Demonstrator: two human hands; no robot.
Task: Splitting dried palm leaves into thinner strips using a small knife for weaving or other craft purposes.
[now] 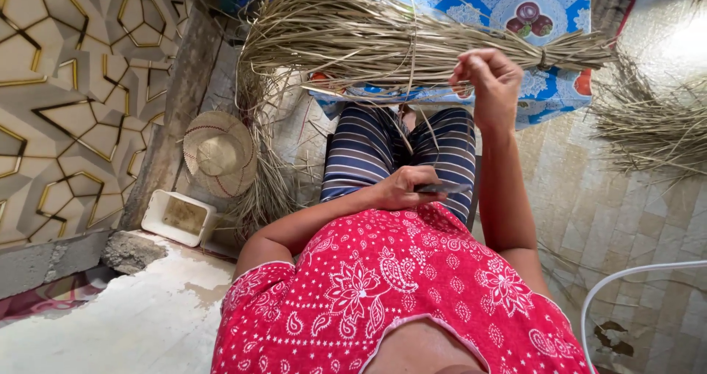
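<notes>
We see the right hand (490, 79) raised in front of the body, its fingers pinched together on a thin dry straw strand (412, 87) that runs down from the fingertips toward the lap. Just beyond that hand lies a big bundle of dried straw (383, 35), tied near its right end and resting across a blue patterned cloth (545, 20); the hand hovers just in front of the bundle, close to the tied part. The left hand (405, 188) sits low, near the belly, closed around a small dark blade-like tool (442, 188) whose tip points toward the right arm — we cannot tell exactly what kind of tool it is. Below the left hand are the striped trousers (368, 153) of the person seated, and nearer to us the red floral shirt (390, 286). To the left of the left hand, well apart from it, a woven straw hat (219, 153) leans against a wall edge, and a white rectangular tray (178, 217) sits just below the hat on the floor. Off to the right of the raised hand, more loose straw (648, 124) is scattered on the tiled floor — near a white hose (626, 274) curving in at the lower right.
</notes>
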